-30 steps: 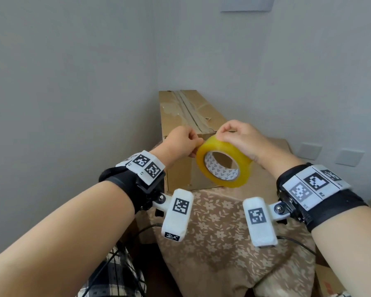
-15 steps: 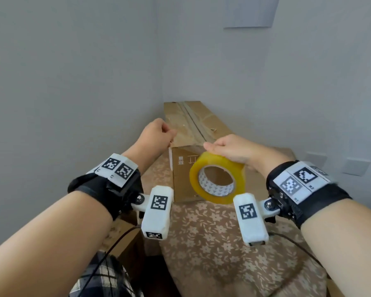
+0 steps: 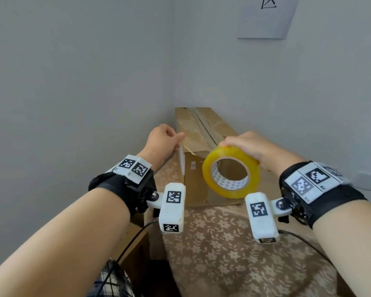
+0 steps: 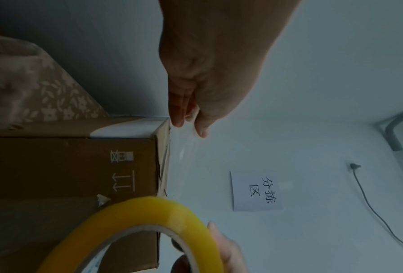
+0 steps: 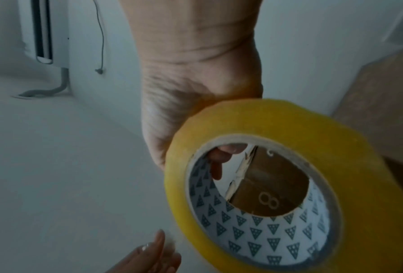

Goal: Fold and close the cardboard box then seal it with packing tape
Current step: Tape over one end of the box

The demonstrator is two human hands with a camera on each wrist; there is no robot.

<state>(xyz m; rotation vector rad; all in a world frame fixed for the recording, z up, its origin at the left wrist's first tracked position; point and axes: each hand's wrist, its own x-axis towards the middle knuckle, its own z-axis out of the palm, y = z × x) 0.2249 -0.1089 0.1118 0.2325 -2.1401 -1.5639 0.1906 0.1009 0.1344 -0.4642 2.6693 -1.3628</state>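
A long brown cardboard box (image 3: pixel 204 125) lies closed on the cloth-covered table, its far end in the room's corner and old tape along its top seam. My right hand (image 3: pixel 240 144) grips the yellow tape roll (image 3: pixel 207 174) from above, upright, just in front of the box's near end. My left hand (image 3: pixel 177 139) pinches the free end of the clear tape (image 4: pixel 184 147) at the box's near left top corner (image 4: pixel 163 125). In the right wrist view the roll (image 5: pixel 289 118) fills the frame, with the box (image 5: pixel 266 184) seen through its core.
A floral beige cloth (image 3: pixel 223 254) covers the table. Grey walls close in on the left and behind the box. A paper sign (image 3: pixel 266 18) hangs on the back wall, and wall sockets (image 3: pixel 368 181) sit at the right. Cables run from both wrist cameras.
My left hand has left the roll and moved left and away to the box's near left corner, drawing the tape end out. The roll has dropped slightly in front of the box.
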